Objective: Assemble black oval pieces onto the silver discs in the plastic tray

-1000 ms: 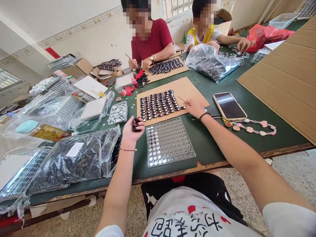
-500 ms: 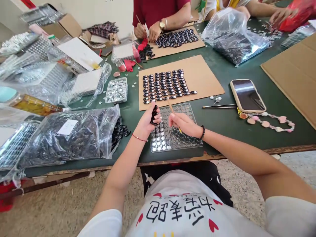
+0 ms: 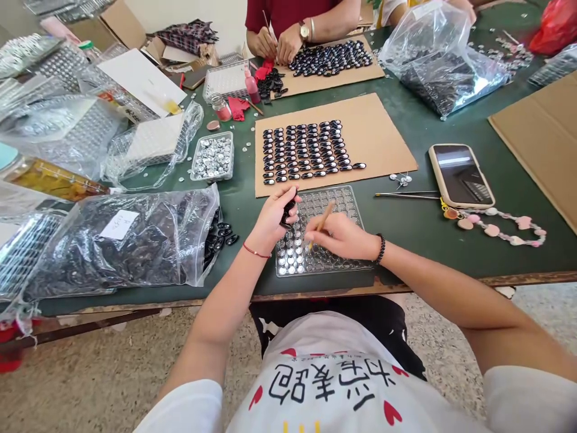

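Observation:
My left hand [image 3: 276, 218] is closed around several small glossy black oval pieces [image 3: 288, 211], over the left edge of a clear plastic tray [image 3: 356, 207]. That tray has rows of round cells, and shiny silvery-white discs [image 3: 291, 260] fill those at its left side. In my right hand [image 3: 340, 236] is a thin wooden stick [image 3: 325, 216], pinched between the fingers, its yellowish lower tip pointing down at the tray. Whether the tip touches a disc I cannot tell. Beyond the tray, a cardboard sheet [image 3: 383, 138] bears rows of black pieces with white discs [image 3: 306, 147].
To the left lie a bag of black pieces [image 3: 135, 246] and a clear box of silvery discs [image 3: 213, 157]. A phone [image 3: 460, 174] with a beaded strap and tweezers [image 3: 408, 195] are at right. Across the table, a co-worker's hands [image 3: 279, 45] work beside another cardboard sheet.
My right hand has turned the stick, so its upper end now leans right and its tip has swung left toward the disc-filled cells. My left hand still holds the black pieces. The view has shifted slightly.

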Available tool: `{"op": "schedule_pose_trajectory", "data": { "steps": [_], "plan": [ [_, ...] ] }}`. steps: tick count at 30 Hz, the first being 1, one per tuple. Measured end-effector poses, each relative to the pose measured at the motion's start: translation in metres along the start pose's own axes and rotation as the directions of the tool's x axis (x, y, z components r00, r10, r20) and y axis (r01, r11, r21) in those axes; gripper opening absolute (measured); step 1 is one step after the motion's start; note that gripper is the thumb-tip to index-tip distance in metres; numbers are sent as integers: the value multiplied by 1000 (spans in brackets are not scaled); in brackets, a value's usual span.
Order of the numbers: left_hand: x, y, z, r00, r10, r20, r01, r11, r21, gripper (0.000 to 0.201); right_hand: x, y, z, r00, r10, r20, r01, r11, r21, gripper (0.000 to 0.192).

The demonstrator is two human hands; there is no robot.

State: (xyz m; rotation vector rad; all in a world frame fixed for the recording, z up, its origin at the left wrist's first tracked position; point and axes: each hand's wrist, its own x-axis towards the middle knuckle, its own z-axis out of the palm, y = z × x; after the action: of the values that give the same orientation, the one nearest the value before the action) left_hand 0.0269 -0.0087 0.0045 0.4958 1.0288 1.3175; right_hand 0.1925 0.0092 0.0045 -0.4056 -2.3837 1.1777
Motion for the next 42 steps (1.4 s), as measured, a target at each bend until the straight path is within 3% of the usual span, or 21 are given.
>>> {"op": "schedule_pose_trajectory", "data": {
  "steps": [2,5,7,9,14,17,20,22,25,27,29,31,33,35,38,42],
  "plan": [
    [0,-1,1,999,51,-20,-49,996,81,19,2,2,-11,971,44,-234,-32,998,55,23],
    [-2,-1,2,992,116,-43,-106,976,193,24,5,5,-23,866,149,-477,-63,979,192,23],
    [-3,-1,3,994,108,-8,-101,954,281,27,6,6,-27,827,222,-517,-79,956,284,24],
    [-6,-2,5,996,72,43,-83,928,363,32,6,6,-27,820,263,-508,-90,936,340,25],
    [-11,-10,13,993,82,88,-112,892,437,32,6,8,-17,833,228,-503,-45,935,351,24],
    [-9,-6,11,992,106,66,-124,889,441,29,6,8,-17,807,229,-544,4,920,392,22],
    [3,17,-5,981,193,-35,-173,936,307,26,6,7,-23,742,251,-621,40,909,415,21],
    [14,36,-23,960,243,-141,-237,970,56,19,5,7,-28,710,247,-659,63,911,409,19],
    [24,52,-47,955,157,-253,-230,927,-295,19,5,7,-29,707,231,-668,82,912,403,18],
    [24,46,-49,963,79,-257,-170,921,-351,16,5,6,-27,728,232,-645,65,913,402,19],
    [20,31,-38,975,75,-208,-129,958,-257,13,5,5,-23,753,238,-613,35,917,398,20],
    [13,13,-20,980,144,-135,-147,989,-14,16,5,7,-20,766,228,-600,11,930,367,21],
    [5,-2,-5,976,206,-65,-178,938,297,19,6,10,-18,768,196,-610,-20,959,283,21],
    [0,-10,4,976,219,-8,-183,833,522,21,6,13,-19,774,149,-616,-67,986,154,21],
    [-2,-11,8,979,200,43,-179,737,652,23,6,16,-22,805,74,-589,-112,993,-28,24],
    [-3,-11,8,969,244,45,-208,700,683,28,3,14,-25,845,-47,-532,-71,977,-200,30]
  ]
}}
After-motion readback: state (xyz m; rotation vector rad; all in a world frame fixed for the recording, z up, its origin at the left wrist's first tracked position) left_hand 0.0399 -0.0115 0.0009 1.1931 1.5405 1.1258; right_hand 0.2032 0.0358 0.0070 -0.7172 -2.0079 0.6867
